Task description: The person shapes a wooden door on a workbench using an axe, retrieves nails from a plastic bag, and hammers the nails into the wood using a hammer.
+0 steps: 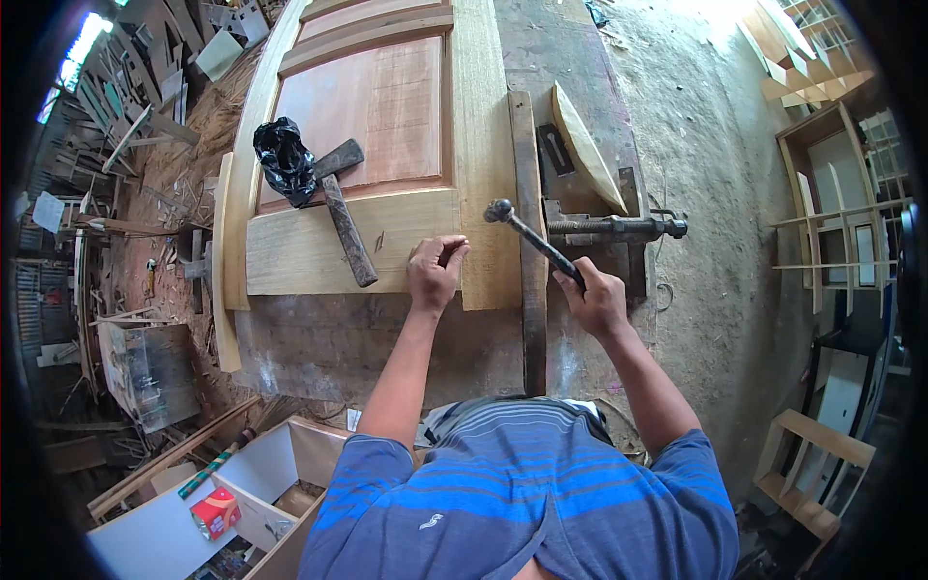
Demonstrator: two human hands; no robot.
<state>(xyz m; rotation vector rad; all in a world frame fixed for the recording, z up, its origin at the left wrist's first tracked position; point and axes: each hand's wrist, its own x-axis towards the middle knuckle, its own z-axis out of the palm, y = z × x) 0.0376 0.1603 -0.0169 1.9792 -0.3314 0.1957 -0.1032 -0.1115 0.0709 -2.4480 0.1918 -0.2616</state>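
Note:
My right hand [596, 298] grips a ball-peen hammer [541, 246] by its dark handle, the head raised to the left over the door's edge. At the lower rail of a wooden panel door [353, 232], my left hand [437, 275] is closed with fingertips pinched together near the joint. Whatever sits between those fingers is too small to make out. A second hammer [346, 217] with a wooden handle lies on the door, its head beside a black plastic bag [284, 162]. A small dark sliver [380, 240] rests on the rail.
Along the door's right side runs a wooden bar [529, 338], with a metal clamp [619, 226] and a curved wood piece [586, 150] beside it. An open box [290, 449] holding a red packet [216, 512] stands lower left. Wooden frames [841, 193] line the right.

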